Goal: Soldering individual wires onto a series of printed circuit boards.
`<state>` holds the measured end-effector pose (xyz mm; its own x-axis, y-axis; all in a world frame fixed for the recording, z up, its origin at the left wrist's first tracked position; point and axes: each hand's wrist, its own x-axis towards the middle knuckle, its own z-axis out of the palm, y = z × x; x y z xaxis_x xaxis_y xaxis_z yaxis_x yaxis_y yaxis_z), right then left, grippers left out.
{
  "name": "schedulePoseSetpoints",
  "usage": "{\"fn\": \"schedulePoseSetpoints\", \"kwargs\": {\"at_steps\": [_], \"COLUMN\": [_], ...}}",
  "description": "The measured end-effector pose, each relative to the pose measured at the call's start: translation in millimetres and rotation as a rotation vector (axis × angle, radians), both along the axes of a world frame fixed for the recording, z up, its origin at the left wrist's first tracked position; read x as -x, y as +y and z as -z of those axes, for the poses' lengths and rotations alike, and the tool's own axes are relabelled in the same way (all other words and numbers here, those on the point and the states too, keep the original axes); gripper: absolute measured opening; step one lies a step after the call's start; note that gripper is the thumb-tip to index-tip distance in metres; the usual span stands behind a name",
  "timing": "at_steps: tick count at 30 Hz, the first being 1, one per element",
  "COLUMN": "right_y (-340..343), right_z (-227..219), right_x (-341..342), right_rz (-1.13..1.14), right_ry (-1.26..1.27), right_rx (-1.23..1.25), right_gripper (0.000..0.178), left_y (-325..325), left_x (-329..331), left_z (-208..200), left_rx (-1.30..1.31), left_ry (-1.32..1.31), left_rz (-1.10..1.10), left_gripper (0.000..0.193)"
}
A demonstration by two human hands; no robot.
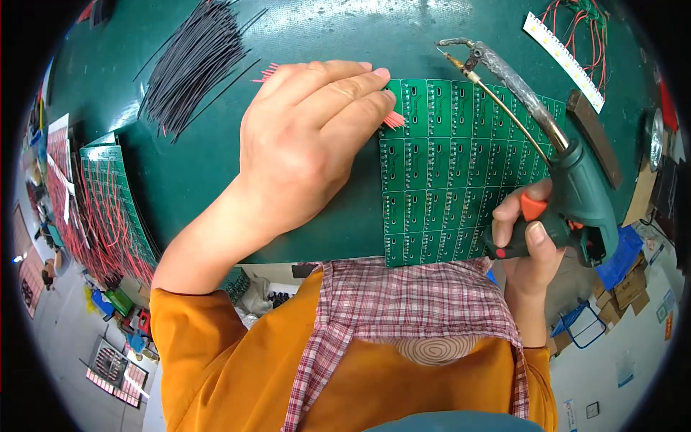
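My left hand is closed round a bundle of red wires. Their ends poke out on both sides of the fist, and the middle of the bundle is hidden. Just right of it lies a panel of green circuit boards, divided into rows of small boards. My right hand grips a green soldering gun by its handle, a finger at the orange trigger. The gun's tip, with a thin feed tube beside it, points up and left beyond the panel's far edge.
A pile of black wires lies at the far left. Boards with red wires attached sit at the left edge. On the right are a dark bar, a white strip and more red wires.
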<state>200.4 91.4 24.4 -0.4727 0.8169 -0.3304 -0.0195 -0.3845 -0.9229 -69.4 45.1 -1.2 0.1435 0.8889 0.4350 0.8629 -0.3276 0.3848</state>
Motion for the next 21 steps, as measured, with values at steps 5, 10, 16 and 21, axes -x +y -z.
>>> {"fn": "schedulePoseSetpoints", "kwargs": {"at_steps": [5,10,16,21], "right_y": [-8,-17,-16,-16], "right_z": [-14,-39,-27,-27], "right_x": [-4,3,4,6], "right_rz": [-0.026,-0.091,-0.348,-0.429], "right_ry": [-0.050,-0.221,-0.393,-0.470], "right_rx": [0.076,0.411,-0.024,-0.155], "right_gripper": [0.045,0.026,0.023,0.028], "left_y": [-8,-11,-10,-10], "left_x": [4,6,-2,-4], "left_z": [-13,2,0,1], "left_rx": [0.014,-0.160,-0.046,-0.017], "left_ry": [-0.046,0.121,0.049,0.100], "left_rz": [-0.031,-0.145,-0.176,-0.186], "left_gripper": [0.023,0.017,0.022,0.023]}}
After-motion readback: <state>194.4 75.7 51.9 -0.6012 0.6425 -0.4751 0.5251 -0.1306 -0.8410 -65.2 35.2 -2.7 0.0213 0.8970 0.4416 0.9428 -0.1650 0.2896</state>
